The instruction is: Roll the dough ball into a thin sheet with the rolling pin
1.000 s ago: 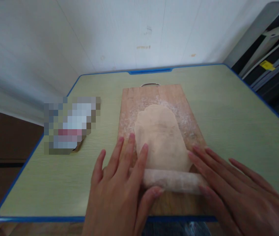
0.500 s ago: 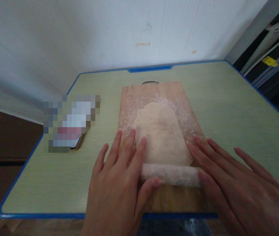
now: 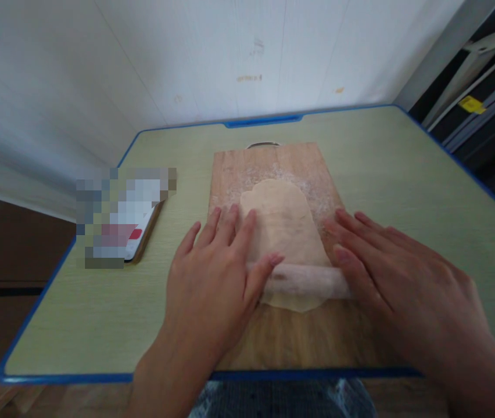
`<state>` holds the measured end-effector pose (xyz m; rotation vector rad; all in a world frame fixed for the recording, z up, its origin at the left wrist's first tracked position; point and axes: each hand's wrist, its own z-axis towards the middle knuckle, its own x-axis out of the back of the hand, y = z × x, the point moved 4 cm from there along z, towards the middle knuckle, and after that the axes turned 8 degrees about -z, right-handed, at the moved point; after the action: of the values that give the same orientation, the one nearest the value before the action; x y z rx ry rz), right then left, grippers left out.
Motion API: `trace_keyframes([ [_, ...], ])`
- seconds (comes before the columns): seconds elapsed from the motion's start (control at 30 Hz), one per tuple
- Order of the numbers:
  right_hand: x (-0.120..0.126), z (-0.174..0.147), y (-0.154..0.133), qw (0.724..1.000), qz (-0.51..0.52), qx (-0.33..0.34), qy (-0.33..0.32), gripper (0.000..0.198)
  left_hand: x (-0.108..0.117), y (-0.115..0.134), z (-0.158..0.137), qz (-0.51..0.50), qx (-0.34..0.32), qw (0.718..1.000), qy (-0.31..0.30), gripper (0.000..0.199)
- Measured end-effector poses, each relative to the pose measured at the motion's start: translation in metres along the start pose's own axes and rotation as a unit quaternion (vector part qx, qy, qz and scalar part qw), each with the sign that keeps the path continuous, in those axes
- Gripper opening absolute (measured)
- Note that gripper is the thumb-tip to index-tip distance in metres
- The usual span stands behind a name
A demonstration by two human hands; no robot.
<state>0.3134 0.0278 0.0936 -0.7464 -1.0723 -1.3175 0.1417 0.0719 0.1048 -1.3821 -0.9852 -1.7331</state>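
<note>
A rolling pin (image 3: pixel 311 281) dusted with flour lies across the near part of a flat sheet of dough (image 3: pixel 284 217). The dough rests on a wooden cutting board (image 3: pixel 273 342), and a strip of it shows on the near side of the pin. Over the pin's left end lies my left hand (image 3: pixel 215 278), open, fingers spread and pointing forward, thumb along the pin. My right hand (image 3: pixel 387 284) lies over the other end, also open, with fingers stretched flat towards the board's right edge. Both ends of the pin are hidden under my palms.
The pale green table (image 3: pixel 404 162) has a blue rim and stands against a white wall (image 3: pixel 204 52). A phone (image 3: pixel 143 232), partly pixelated, lies at the left. Loose flour is scattered on the board around the dough's far end. Dark shelving or folded frames stand at the right.
Both hands and the rolling pin have moved forward, away from me. The near edge of the dough now shows behind the pin. The view has shifted slightly.
</note>
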Motion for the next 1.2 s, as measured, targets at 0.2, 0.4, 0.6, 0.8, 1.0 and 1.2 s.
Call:
trace_keyframes([
  [0.2, 0.007, -0.042, -0.010, 0.998, 0.032, 0.058, 0.013, 0.041, -0.007, -0.001, -0.061, 0.031, -0.082, 0.995, 0.051, 0.065],
  [0.4, 0.004, -0.029, -0.006, 0.999, 0.017, 0.043, 0.002, 0.041, -0.005, -0.003, -0.042, 0.037, -0.078, 0.996, 0.021, 0.064],
  [0.6, -0.003, 0.004, 0.000, 1.000, 0.000, 0.015, -0.022, 0.046, 0.002, -0.003, 0.005, 0.014, -0.018, 1.000, -0.014, 0.062],
  [0.8, 0.005, -0.010, -0.008, 0.999, -0.001, 0.051, -0.013, 0.044, 0.001, 0.000, -0.013, 0.025, -0.043, 0.999, 0.013, 0.067],
  [1.0, 0.010, -0.019, -0.012, 0.997, -0.007, 0.074, 0.001, 0.041, 0.000, -0.002, -0.026, 0.015, -0.067, 0.997, 0.021, 0.066],
  [1.2, 0.014, -0.031, -0.018, 0.996, -0.005, 0.084, -0.006, 0.040, -0.003, -0.004, -0.043, -0.003, -0.070, 0.997, 0.023, 0.063],
])
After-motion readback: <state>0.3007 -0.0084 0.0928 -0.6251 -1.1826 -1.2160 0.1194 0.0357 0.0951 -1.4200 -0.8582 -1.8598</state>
